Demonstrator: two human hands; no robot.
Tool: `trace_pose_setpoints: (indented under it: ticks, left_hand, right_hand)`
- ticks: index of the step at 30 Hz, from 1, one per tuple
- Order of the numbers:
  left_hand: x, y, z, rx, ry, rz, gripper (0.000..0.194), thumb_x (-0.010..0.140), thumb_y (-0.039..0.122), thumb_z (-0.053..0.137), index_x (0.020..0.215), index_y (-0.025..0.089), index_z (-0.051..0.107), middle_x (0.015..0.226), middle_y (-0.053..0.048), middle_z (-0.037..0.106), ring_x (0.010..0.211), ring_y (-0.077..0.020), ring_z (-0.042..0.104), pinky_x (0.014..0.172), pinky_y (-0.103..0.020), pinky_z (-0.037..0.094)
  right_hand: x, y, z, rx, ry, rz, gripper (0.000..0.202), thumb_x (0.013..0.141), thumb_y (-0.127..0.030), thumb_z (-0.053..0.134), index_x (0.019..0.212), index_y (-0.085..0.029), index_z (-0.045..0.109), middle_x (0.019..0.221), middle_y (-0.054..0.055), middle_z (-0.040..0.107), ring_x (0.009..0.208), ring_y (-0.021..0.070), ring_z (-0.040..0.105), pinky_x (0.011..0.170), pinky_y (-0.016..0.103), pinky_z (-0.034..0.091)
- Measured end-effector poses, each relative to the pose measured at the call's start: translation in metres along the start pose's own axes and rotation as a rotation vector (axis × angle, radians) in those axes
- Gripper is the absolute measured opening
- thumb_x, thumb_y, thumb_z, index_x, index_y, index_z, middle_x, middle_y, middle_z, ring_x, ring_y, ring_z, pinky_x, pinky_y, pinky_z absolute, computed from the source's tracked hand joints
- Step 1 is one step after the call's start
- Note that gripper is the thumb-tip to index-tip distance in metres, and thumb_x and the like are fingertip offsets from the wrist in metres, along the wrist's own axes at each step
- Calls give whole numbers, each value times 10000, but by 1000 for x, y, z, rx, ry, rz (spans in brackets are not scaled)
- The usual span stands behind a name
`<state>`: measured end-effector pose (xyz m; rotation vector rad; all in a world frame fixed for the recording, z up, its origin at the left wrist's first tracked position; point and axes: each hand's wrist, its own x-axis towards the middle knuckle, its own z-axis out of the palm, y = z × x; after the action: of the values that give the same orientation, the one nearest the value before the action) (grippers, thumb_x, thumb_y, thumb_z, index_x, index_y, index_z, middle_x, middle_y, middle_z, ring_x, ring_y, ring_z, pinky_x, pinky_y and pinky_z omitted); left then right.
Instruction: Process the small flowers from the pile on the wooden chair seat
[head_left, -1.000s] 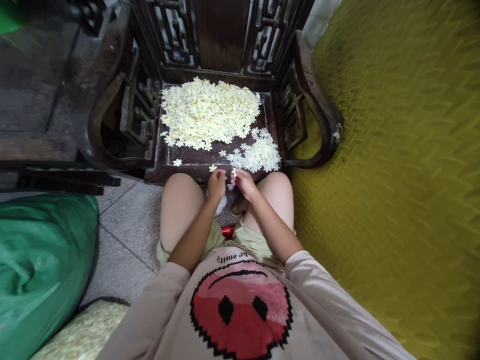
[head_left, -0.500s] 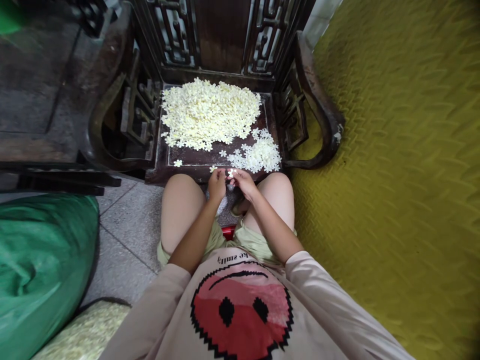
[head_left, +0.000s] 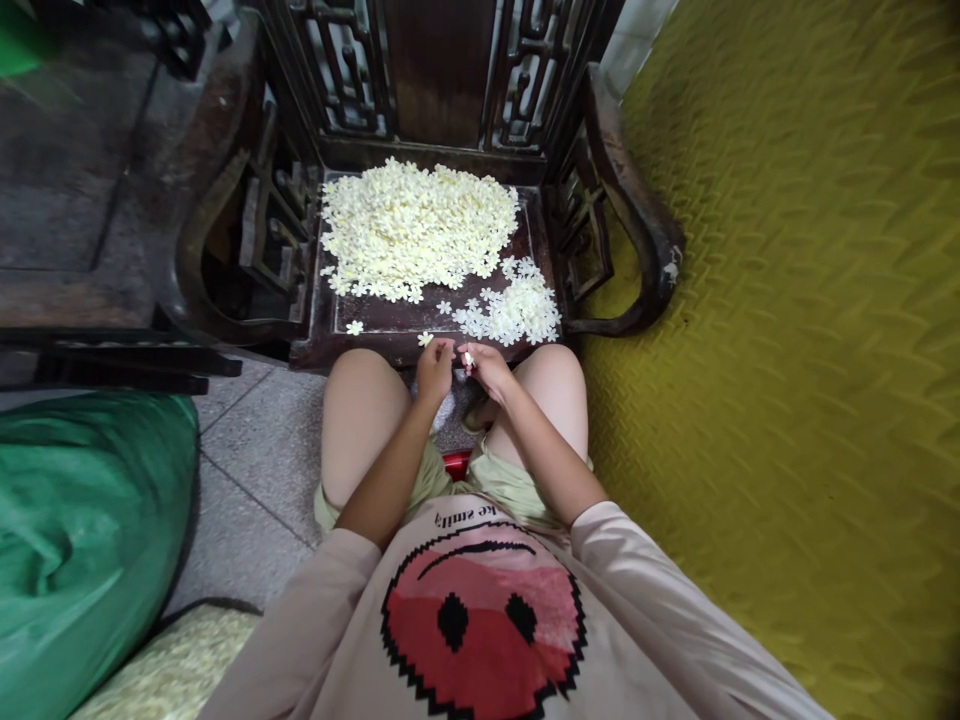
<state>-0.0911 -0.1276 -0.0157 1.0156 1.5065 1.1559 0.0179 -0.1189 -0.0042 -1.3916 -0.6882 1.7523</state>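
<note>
A small white flower (head_left: 469, 358) sits at the fingertips of my right hand (head_left: 489, 368), which is closed in a pinch. Close beside it, my left hand (head_left: 434, 370) has its fingers curled together; what they hold, if anything, is too small to make out. Another pale flower (head_left: 425, 340) shows at the left hand's knuckles, by the seat's front edge; I cannot tell whether the hand touches it. Both hands are over the gap between my knees. Beyond them, a large heap of cream flowers (head_left: 416, 230) and a smaller pile of whiter flowers (head_left: 525, 305) lie on the seat.
The dark wooden armchair (head_left: 379, 315) has curved arms on both sides and a carved back. One loose flower (head_left: 355, 328) lies near its front left. A yellow textured sheet (head_left: 772, 360) stands at right. A green sack (head_left: 90, 520) and a bag of pale bits (head_left: 180, 660) are at lower left.
The flower in my right hand has turned and shifted slightly down towards me. My left hand has hardly moved. The piles look the same.
</note>
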Motion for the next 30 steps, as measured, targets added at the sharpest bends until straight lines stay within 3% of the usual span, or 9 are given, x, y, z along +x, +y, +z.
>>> trace_pose_setpoints:
  ticks: [4, 9, 16, 22, 28, 30]
  left_hand:
    - [-3, 1, 0, 21, -25, 36, 156, 804, 283, 450, 801, 185, 571, 704, 2, 571, 682, -118, 541, 668, -235, 421]
    - [-8, 6, 3, 152, -65, 151, 163, 694, 313, 610, 798, 188, 619, 727, -8, 584, 669, -119, 523, 670, -243, 424]
    - [3, 0, -1, -112, -20, -66, 140, 654, 237, 606, 765, 154, 626, 730, -16, 640, 692, -124, 578, 703, -262, 461]
    - [4, -7, 1, -146, 60, -86, 134, 664, 263, 616, 724, 145, 590, 707, -13, 625, 672, -115, 578, 692, -257, 458]
    - [7, -10, 4, -344, -11, -315, 197, 638, 310, 659, 722, 143, 594, 630, 1, 602, 594, -87, 559, 670, -264, 461]
    - [8, -10, 3, -376, -48, -320, 226, 591, 286, 698, 745, 146, 609, 662, -6, 620, 636, -96, 580, 706, -280, 465]
  right_hand:
    - [-1, 1, 1, 145, -20, 82, 163, 715, -296, 645, 805, -172, 588, 576, -47, 543, 474, 48, 457, 488, 176, 404]
    - [-1, -2, 0, 201, 24, 33, 126, 678, -224, 681, 742, -161, 593, 630, -21, 602, 609, 71, 556, 631, 192, 467]
    - [-4, -6, 0, 186, -83, -2, 173, 617, -173, 718, 759, -166, 619, 751, 7, 660, 749, 102, 607, 764, 246, 488]
    - [0, -2, 0, 1, -12, -54, 260, 589, -309, 741, 765, -172, 608, 640, -21, 617, 612, 86, 590, 611, 207, 460]
    - [1, -2, -3, -16, 2, -162, 253, 546, -308, 746, 710, -173, 610, 619, -27, 612, 604, 95, 560, 639, 235, 452]
    - [2, -3, -3, -18, 51, -187, 244, 550, -299, 741, 719, -174, 617, 626, -22, 614, 610, 104, 556, 641, 246, 451]
